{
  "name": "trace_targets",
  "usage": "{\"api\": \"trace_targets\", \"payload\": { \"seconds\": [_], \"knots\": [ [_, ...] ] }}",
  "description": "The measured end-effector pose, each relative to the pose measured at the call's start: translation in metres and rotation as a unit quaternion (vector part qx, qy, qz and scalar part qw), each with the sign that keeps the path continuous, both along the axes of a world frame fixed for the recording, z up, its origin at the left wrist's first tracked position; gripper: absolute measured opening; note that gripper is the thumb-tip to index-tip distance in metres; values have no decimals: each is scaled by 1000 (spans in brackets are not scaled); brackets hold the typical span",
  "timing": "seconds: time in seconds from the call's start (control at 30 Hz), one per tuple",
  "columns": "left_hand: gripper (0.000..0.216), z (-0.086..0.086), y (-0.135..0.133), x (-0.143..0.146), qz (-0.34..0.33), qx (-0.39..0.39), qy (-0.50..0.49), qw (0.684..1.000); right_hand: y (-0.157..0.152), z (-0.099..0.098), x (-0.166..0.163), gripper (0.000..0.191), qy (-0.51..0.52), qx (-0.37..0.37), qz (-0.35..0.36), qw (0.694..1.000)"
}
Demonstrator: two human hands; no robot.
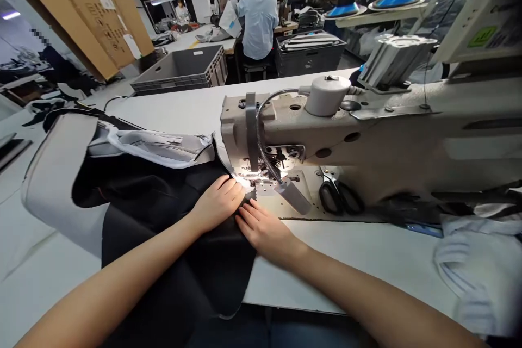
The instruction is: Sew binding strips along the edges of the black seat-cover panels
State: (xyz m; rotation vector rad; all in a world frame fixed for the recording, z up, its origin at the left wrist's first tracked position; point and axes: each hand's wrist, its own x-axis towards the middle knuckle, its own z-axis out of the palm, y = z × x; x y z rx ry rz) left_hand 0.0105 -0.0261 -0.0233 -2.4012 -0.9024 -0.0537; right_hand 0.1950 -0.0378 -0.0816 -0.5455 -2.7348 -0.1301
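Black fabric (142, 228) with pale grey panels (57, 174) drapes over the table's left side and hangs off the front edge. Its right end lies by the needle area of a sewing machine (367, 136). My left hand (218, 201) grips the fabric from above, fingers bent and close together beside the lit needle area. Just to the right, my right hand (267, 231) is closed on the fabric's edge, its thumb hidden. A white padded edge (150, 157) runs across the fabric's far side. The needle itself cannot be made out.
Black-handled scissors (336, 196) lie on the machine bed, right of a small lamp (293, 196). A striped cloth (468, 266) rests at the right. Behind the table are a grey crate (183, 68), a cardboard box (93, 16) and a seated person (259, 22).
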Motion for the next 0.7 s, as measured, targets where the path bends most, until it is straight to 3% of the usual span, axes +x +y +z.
{"api": "trace_targets", "payload": {
  "seconds": [0.13,0.2,0.4,0.5,0.7],
  "knots": [
    [27,-6,6,0,-6,85,14,996,-11,1,-2,66,7,-148,14,989],
    [26,-8,9,0,-14,98,9,995,-10,5,-1,73,10,-185,27,982],
    [19,-4,23,5,-29,40,10,999,-6,6,1,79,-6,-180,52,982],
    [21,-5,29,7,-46,-15,3,999,-8,4,0,74,7,-171,46,984],
    [20,-6,31,12,-19,-68,-23,997,-7,1,-1,65,40,-169,34,984]
  ]
}}
